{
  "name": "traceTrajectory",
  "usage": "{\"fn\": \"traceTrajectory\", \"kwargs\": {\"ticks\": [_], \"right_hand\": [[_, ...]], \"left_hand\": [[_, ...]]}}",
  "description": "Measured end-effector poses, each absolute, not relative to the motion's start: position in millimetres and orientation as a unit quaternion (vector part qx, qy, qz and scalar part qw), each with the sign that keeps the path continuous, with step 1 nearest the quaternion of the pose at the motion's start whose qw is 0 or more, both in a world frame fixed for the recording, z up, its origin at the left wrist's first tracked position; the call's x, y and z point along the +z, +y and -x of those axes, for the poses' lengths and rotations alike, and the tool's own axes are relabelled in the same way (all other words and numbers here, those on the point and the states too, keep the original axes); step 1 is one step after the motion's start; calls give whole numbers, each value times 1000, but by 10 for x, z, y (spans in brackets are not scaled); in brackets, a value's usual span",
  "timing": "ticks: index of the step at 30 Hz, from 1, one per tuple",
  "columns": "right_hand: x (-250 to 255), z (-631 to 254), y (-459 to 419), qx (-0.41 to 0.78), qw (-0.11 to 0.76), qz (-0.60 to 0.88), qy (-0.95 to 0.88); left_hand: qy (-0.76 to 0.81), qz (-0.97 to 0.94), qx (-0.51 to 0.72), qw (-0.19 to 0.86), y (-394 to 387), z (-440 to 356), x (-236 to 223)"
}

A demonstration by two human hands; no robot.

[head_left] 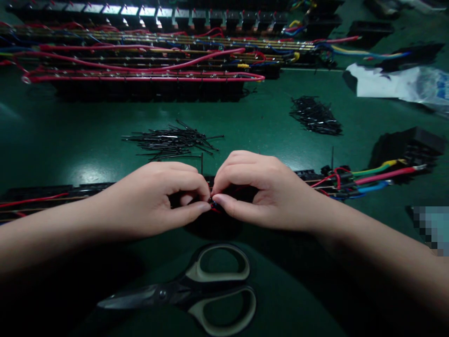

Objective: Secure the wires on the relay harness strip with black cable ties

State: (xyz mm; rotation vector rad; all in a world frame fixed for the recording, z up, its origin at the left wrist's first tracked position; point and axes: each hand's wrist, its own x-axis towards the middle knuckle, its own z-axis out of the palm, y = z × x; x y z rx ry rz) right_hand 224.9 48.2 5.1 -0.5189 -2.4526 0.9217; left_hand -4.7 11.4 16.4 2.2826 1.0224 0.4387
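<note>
Thumb-and-forefinger grip is showing on both sides: your left hand (157, 199) and your right hand (261, 192) are pinching almost fully closed, their tips nearly meeting over a small dark piece (211, 201) beside a bit of red wire (215, 210). Your fingertips are covering most of that piece, so its exact form is escaping inspection. It is sitting in line with the wired black assembly (93, 187), which is running left to right past your hands, with thicker coloured leads (380, 174) projecting at its right end. One thin black strip (201, 164) is standing upright just behind your left forefinger. In this inspector's judgement, you are working soundly while both pinches are bearing evenly and lightly; you are risking a trapped or strained wire if one side is pulling harder. You are also hiding the contact point whenever your thumbs are crowding it. Loose black ties (171, 140) are lying beyond the assembly, and scissors (171, 291) are resting on the surface (266, 124) nearer you, blades pointing left, well apart from your fingers.
</note>
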Motion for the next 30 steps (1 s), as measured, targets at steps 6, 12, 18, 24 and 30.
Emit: {"fn": "traceTrajectory", "kwargs": {"ticks": [6,12,18,24,30], "right_hand": [[51,-2248,477,335,234,188,-893],[46,-2244,486,332,234,182,-896],[37,-2247,490,331,233,183,-896],[44,-2244,492,330,236,181,-896],[44,-2248,493,332,234,179,-896]], "left_hand": [[380,-863,163,290,115,45,169],[375,-866,165,285,112,42,164],[376,-866,169,283,108,48,154],[374,-866,171,284,111,50,151],[379,-864,176,282,105,56,150]]}}
